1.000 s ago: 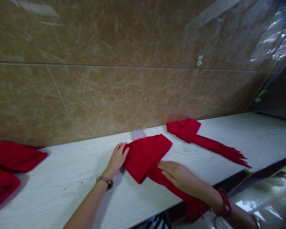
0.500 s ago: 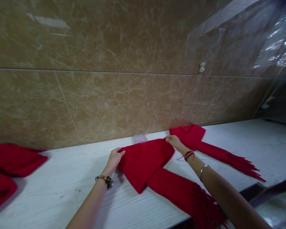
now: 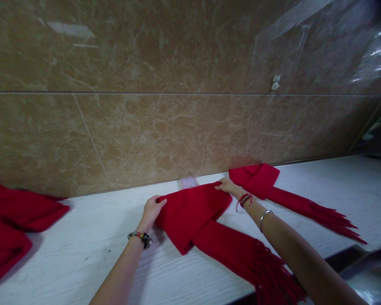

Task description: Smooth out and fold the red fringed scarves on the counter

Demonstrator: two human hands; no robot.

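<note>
Between my hands a red fringed scarf [image 3: 190, 212] lies folded on the white table [image 3: 98, 271], one tail running to the lower right with its fringe over the front edge. My left hand [image 3: 152, 210] is closed on the scarf's left upper corner, thumb on top. At the upper right of the same scarf, my right hand [image 3: 227, 187] pinches the folded edge; part of its fingers is hard to see. Just beyond my right hand rests a second red scarf [image 3: 257, 180], folded alike, with its fringed tail stretched to the right.
At the left edge is a heap of red cloth [image 3: 12, 224]. A small pale, blurred-out rectangle [image 3: 189, 182] lies by the wall behind the scarf. The brown marbled wall [image 3: 146, 135] bounds the table's back and carries a small white fitting [image 3: 275, 82].
The view has shifted slightly, so side objects appear a little farther right. My right hand has moved slightly left along the scarf's upper edge. Both hands keep their hold.
</note>
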